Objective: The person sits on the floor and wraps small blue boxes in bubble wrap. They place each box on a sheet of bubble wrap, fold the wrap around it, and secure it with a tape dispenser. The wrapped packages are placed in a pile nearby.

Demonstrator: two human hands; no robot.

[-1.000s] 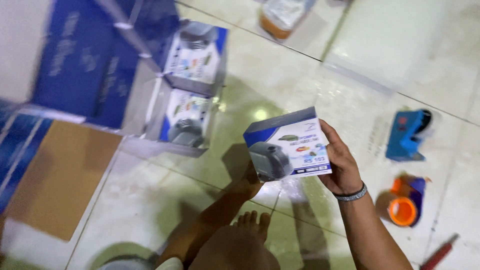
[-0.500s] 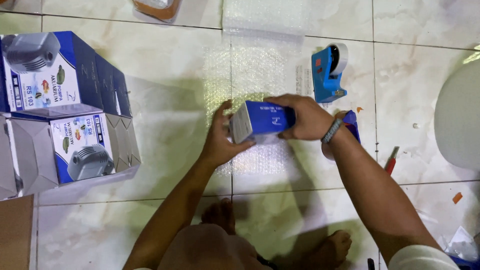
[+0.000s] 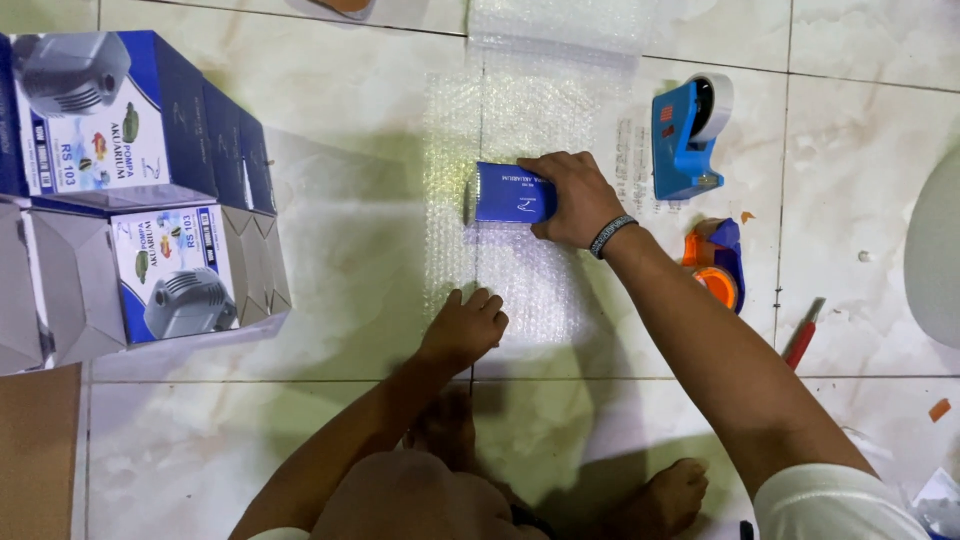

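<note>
Tiled floor is now under the blue box, pinned on bubble wrap by the right hand; left hand is released onto the wrap's near edge, open tile leftward.

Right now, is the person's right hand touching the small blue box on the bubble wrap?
Touching. The head view shows the right hand laid over the small blue box's right end, fingers covering it, with no gap; the box lies on the bubble wrap.

Small blue box, closed, lying flat on bubble wrap sheet. Clear wrap spread flat over tiled floor, stretching beyond the box both toward and away from the body.
</note>
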